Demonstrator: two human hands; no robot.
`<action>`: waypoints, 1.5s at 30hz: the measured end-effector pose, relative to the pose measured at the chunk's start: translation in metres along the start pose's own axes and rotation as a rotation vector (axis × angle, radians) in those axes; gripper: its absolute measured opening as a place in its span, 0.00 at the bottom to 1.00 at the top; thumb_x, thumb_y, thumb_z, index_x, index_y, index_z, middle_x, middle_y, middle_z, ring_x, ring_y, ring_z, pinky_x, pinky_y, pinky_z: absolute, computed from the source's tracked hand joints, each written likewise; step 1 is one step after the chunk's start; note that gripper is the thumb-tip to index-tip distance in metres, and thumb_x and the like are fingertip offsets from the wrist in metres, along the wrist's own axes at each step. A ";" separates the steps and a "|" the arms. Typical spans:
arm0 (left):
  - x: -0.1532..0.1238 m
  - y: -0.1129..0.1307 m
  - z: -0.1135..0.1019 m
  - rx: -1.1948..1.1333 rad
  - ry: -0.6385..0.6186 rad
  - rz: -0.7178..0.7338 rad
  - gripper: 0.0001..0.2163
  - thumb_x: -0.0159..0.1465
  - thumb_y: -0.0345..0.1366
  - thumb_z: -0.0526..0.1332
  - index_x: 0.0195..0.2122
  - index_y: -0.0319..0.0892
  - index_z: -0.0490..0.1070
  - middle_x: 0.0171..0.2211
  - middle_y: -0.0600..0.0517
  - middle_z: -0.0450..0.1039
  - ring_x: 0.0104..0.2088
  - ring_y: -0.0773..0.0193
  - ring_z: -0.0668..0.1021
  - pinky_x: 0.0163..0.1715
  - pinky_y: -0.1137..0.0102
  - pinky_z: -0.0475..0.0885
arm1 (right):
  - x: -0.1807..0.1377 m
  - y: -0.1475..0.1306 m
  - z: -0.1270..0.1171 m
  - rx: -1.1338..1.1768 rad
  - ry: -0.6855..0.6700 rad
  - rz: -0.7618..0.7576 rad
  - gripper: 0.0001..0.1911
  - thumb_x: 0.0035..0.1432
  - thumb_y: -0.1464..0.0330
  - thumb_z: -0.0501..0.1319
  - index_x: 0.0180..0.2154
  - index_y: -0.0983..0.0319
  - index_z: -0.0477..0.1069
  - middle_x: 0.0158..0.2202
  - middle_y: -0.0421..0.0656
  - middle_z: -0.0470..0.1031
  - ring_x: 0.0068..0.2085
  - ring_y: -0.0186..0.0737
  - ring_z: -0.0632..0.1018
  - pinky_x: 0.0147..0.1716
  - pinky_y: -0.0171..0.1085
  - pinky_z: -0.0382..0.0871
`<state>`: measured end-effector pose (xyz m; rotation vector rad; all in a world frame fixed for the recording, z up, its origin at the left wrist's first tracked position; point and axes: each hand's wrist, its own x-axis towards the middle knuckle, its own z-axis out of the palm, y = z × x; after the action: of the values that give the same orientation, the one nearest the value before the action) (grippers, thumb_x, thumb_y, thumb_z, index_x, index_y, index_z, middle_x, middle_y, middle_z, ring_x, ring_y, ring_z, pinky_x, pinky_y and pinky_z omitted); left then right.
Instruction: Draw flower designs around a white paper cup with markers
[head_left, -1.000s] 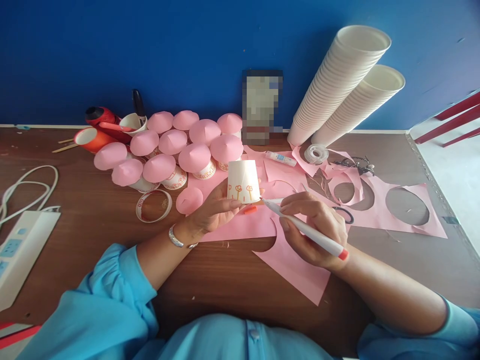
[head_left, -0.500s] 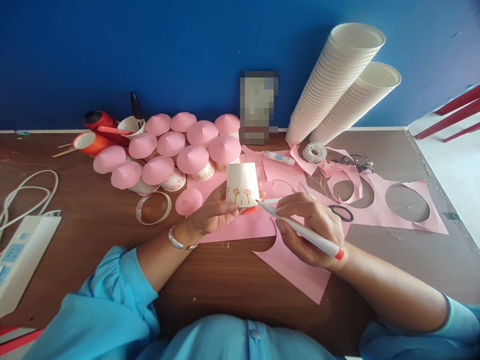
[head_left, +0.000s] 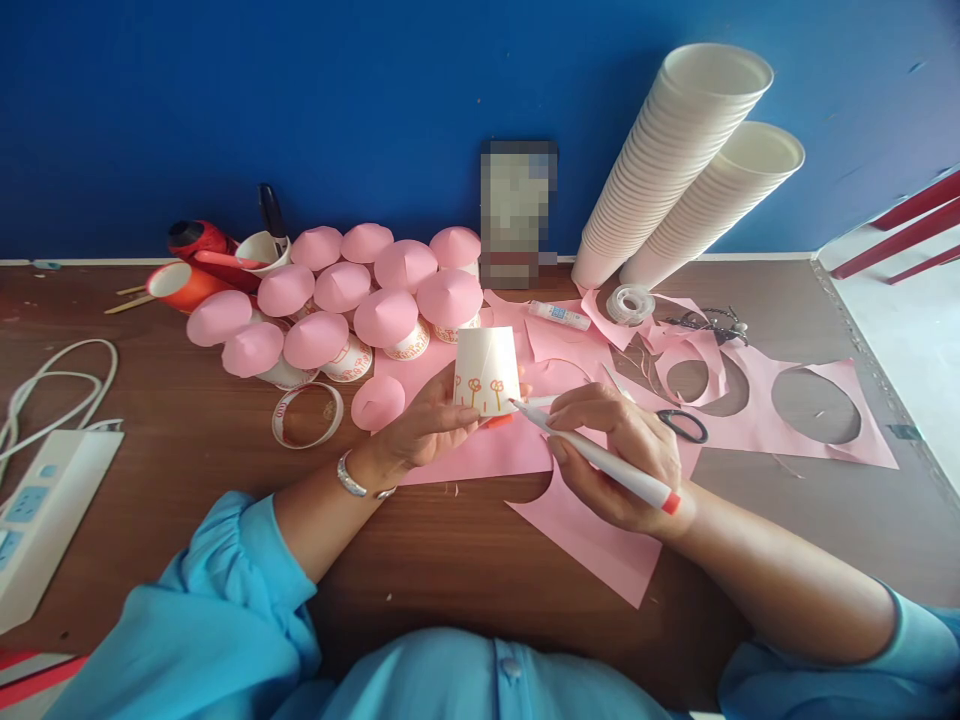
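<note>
My left hand (head_left: 426, 425) is closed round the lower part of an upside-down white paper cup (head_left: 486, 362), held above the pink paper. Orange-red flowers with stems are drawn along the cup's lower side. In my right hand (head_left: 619, 450) is a white marker pen (head_left: 611, 462) with a red end, its tip at the cup's lower right edge. Left of the cup, a pink paper cone (head_left: 378, 403) and a white paper ring (head_left: 306, 415) with red markings lie on the table. A small orange-red thing shows just under the cup, mostly hidden.
Several cups with pink cone tops (head_left: 315, 341) stand at the back left. Two tall stacks of paper cups (head_left: 660, 150) lean against the wall. Cut pink paper (head_left: 757, 400), scissors (head_left: 682, 427), a glue stick (head_left: 559, 316) and clear tape (head_left: 630, 305) lie right. A power strip (head_left: 56, 510) is far left.
The cup has shifted very slightly to the right in my left hand. The marker has tilted a little, with its tip still by the cup's lower right edge.
</note>
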<state>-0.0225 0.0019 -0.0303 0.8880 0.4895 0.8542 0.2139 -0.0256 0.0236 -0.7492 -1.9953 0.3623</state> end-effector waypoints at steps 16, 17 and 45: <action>0.002 0.005 0.006 -0.029 0.030 -0.013 0.20 0.64 0.36 0.71 0.57 0.45 0.77 0.54 0.43 0.83 0.59 0.45 0.82 0.60 0.53 0.76 | -0.004 0.005 -0.003 0.121 0.093 0.026 0.15 0.70 0.76 0.58 0.54 0.58 0.73 0.39 0.44 0.84 0.32 0.40 0.85 0.32 0.40 0.81; 0.002 0.005 0.006 -0.041 0.030 -0.012 0.20 0.63 0.37 0.72 0.56 0.45 0.78 0.53 0.44 0.84 0.59 0.45 0.82 0.60 0.52 0.76 | -0.006 0.007 -0.002 0.109 0.103 0.038 0.16 0.72 0.75 0.59 0.57 0.57 0.72 0.41 0.45 0.85 0.34 0.41 0.86 0.34 0.40 0.83; 0.007 0.013 0.022 0.442 -0.011 0.009 0.35 0.63 0.42 0.75 0.70 0.50 0.64 0.67 0.41 0.70 0.66 0.39 0.73 0.60 0.51 0.74 | -0.007 0.027 0.013 -0.286 -0.137 -0.058 0.41 0.67 0.66 0.65 0.75 0.60 0.50 0.64 0.60 0.76 0.65 0.66 0.78 0.55 0.64 0.78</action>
<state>-0.0091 0.0020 -0.0075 1.2987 0.6798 0.7603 0.2152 -0.0085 -0.0022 -0.8603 -2.2219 0.0951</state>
